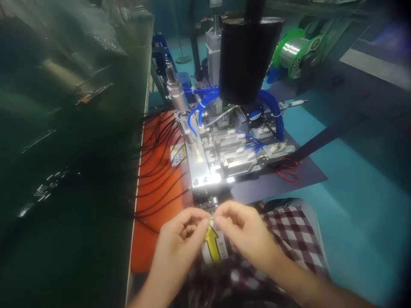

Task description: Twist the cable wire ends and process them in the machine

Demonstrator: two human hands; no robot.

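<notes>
Thumb and forefinger of my left hand [181,241] are pinched together at the front end of a metal machine [201,164]. Opposite it, my right hand [248,235] makes the same kind of pinch, and the fingertips of both almost meet. Something tiny and pale sits between them, too small to name. Just beyond the fingertips is a small dark metal fixture [210,201] at the machine's front. Below the hands lies a white label with a yellow arrow [212,246], partly hidden by my fingers.
Black wires [160,182] cross an orange surface [150,239] on the left. Blue air tubes [271,109] run over the machine, under a black cylindrical hood [245,60]. A green spool of solder wire [293,53] stands at the back right. Red wire [289,171] lies at the machine's right.
</notes>
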